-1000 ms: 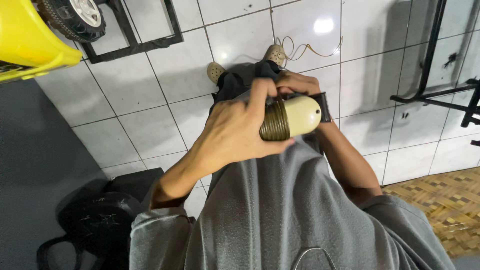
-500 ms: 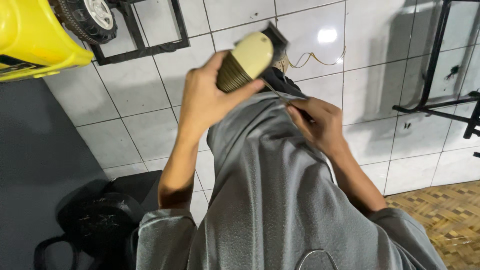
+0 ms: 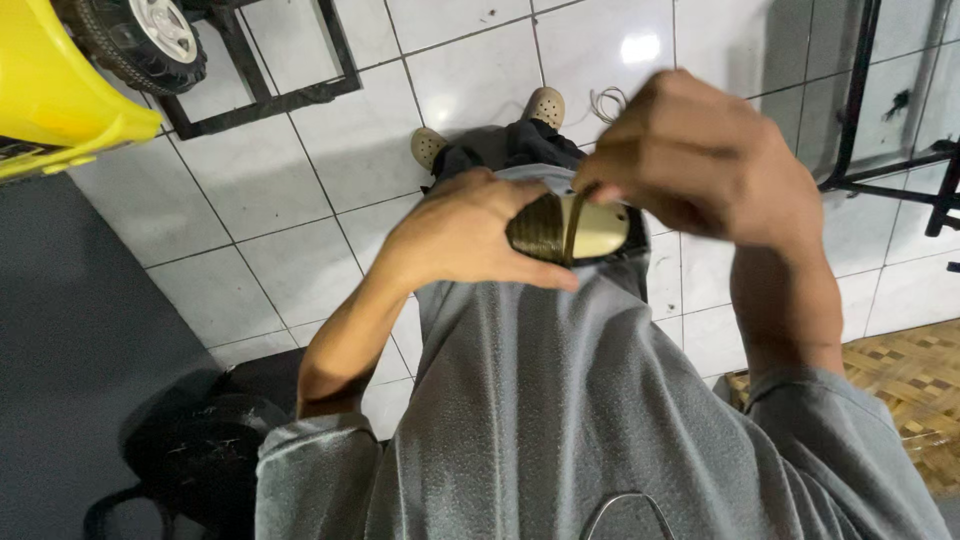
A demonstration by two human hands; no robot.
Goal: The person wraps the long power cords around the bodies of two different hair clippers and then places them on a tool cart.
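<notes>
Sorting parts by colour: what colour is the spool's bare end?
Cream, on the spool held by the left hand; head view.

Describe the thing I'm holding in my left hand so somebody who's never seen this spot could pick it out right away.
Start at the grey shirt filling the lower middle of the view; just above it the left hand grips a small cream spool. Olive cord is wound around its left part, and the right hand pinches a strand there. It is the only cord-wrapped thing here; the beige shoes lie farther off on the white tiles.
</notes>
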